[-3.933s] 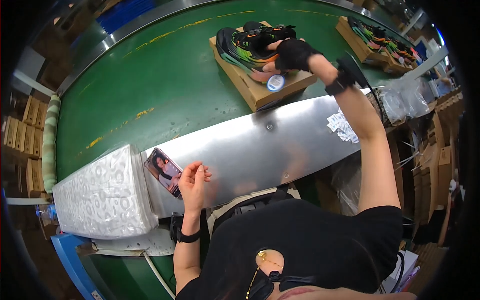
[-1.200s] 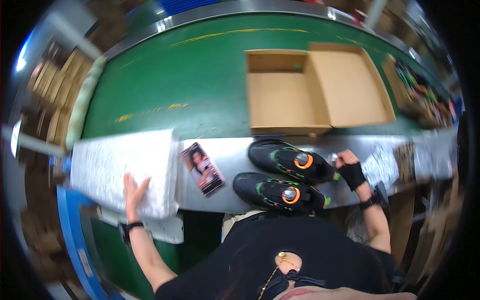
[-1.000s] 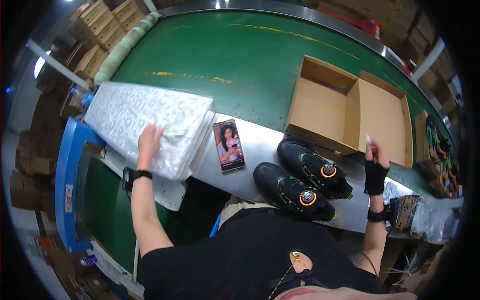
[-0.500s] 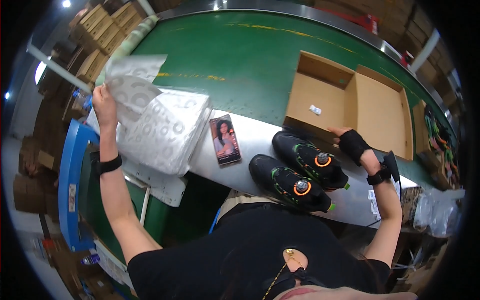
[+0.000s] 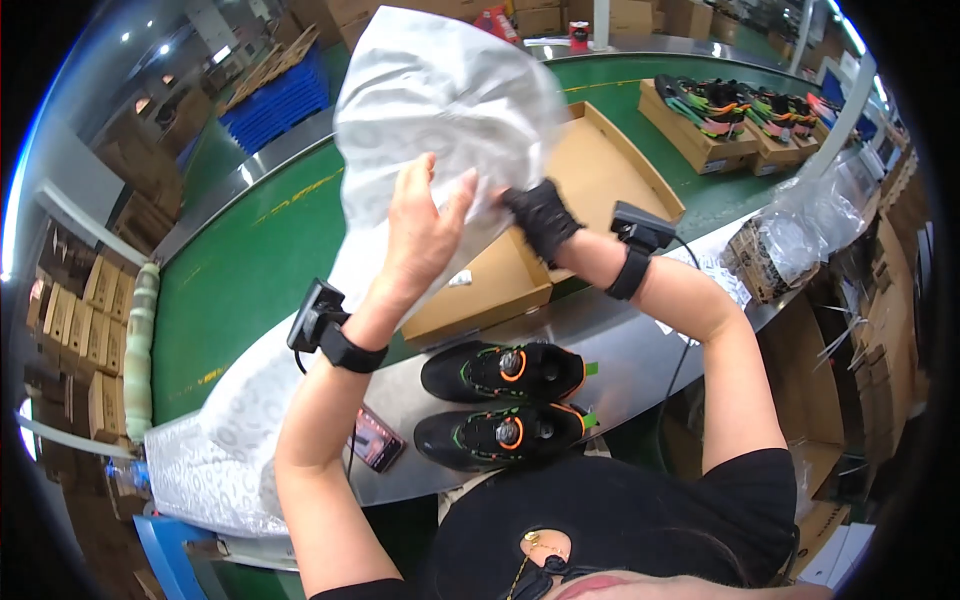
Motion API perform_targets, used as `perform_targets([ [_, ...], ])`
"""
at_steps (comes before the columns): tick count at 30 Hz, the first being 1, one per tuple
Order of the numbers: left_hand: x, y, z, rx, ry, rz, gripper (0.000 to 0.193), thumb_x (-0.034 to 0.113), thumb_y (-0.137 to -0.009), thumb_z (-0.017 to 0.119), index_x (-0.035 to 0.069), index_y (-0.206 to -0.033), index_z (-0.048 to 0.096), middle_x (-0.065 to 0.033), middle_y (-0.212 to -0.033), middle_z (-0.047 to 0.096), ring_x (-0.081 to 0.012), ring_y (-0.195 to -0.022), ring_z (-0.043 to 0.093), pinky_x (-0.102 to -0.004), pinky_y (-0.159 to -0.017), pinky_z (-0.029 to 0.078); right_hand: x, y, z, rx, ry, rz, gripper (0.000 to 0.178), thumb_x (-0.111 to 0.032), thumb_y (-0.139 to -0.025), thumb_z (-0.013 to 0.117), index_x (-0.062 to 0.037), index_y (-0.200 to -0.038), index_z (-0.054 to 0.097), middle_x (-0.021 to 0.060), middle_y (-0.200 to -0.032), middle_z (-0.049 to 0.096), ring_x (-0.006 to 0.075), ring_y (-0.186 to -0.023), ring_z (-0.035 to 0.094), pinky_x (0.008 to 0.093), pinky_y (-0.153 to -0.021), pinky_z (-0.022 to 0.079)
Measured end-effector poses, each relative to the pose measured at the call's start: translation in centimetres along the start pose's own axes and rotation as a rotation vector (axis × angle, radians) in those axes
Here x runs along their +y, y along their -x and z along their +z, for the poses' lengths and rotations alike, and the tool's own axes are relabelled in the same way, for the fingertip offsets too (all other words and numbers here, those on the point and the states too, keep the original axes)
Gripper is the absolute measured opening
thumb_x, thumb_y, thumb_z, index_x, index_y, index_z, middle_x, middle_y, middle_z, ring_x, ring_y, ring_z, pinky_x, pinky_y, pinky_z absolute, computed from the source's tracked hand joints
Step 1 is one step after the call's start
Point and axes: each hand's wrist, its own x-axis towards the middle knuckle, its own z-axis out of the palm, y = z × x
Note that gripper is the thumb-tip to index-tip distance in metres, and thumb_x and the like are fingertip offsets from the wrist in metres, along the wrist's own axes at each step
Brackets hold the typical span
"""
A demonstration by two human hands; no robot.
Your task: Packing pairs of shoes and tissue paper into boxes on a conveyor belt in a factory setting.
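A large white patterned sheet of wrapping paper (image 5: 440, 85) rises in front of me, its lower part trailing to the left. My left hand (image 5: 425, 230) lies against the sheet with thumb and fingers apart. Gloved in black, my right hand (image 5: 543, 218) pinches the sheet at its right side; its fingertips are blurred. Behind the paper stands an open brown shoebox (image 5: 500, 305), partly covered, with a small white packet (image 5: 460, 278) inside. Nearer me, two black shoes (image 5: 505, 372) with green and orange trim sit side by side on the metal ledge.
A phone (image 5: 376, 440) lies left of the shoes. The paper stack (image 5: 215, 480) is at the left end of the ledge. Beyond runs a green conveyor belt (image 5: 255, 240), with boxes of colourful shoes (image 5: 705, 120) at the far right. A carton (image 5: 760, 260) with clear plastic stands right.
The sheet has come off the stack's top and swung right, up over the shoebox. Both hands have come together at it. My view has turned, shifting the shoes and box leftward.
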Motion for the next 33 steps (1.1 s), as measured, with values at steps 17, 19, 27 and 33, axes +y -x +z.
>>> perform_targets([
  [17,-21.2,14.1,-5.7,-0.079,-0.072,-0.714,0.084,0.064,-0.069,0.054,0.012,-0.131,0.032,-0.02,-0.132,0.032,-0.0312,-0.125,0.026,-0.0569,-0.093,0.026,1.2,-5.8,-34.7,0.895,0.79,-0.055,0.075,-0.042,-0.062,0.073,0.0063,-0.113,0.048,0.0212,-0.115,0.05,0.0273,-0.104,0.049,0.0363,-0.083,0.041],
  [19,-19.5,14.4,-6.4,0.09,-0.047,-1.068,0.087,0.066,-0.069,0.053,0.013,-0.133,0.029,-0.0177,-0.131,0.034,-0.0306,-0.122,0.032,-0.0553,-0.093,0.027,1.2,-2.3,-31.2,0.85,0.761,-0.375,0.069,-0.032,-0.069,0.071,0.0048,-0.119,0.041,0.0234,-0.121,0.044,0.0281,-0.109,0.046,0.0355,-0.089,0.037],
  [27,-14.1,13.3,0.4,-0.013,1.107,-1.311,0.047,0.024,-0.079,0.063,0.002,-0.115,0.044,-0.0106,-0.111,0.054,-0.0252,-0.099,0.054,-0.0442,-0.082,0.045,-0.4,14.7,-10.8,-0.872,0.808,-0.983,0.023,-0.025,-0.065,0.067,-0.0062,-0.073,0.057,0.0059,-0.081,0.059,0.0206,-0.09,0.054,0.0339,-0.073,0.042],
  [33,-14.2,14.4,4.1,0.036,1.23,-1.301,0.044,0.021,-0.087,0.051,0.004,-0.123,0.034,-0.0143,-0.119,0.047,-0.0319,-0.105,0.049,-0.0533,-0.082,0.044,2.0,18.4,-7.3,-1.076,1.266,-0.918,0.04,-0.048,-0.055,0.064,-0.0087,-0.056,0.059,0.0008,-0.06,0.052,0.0177,-0.067,0.044,0.0402,-0.066,0.031],
])
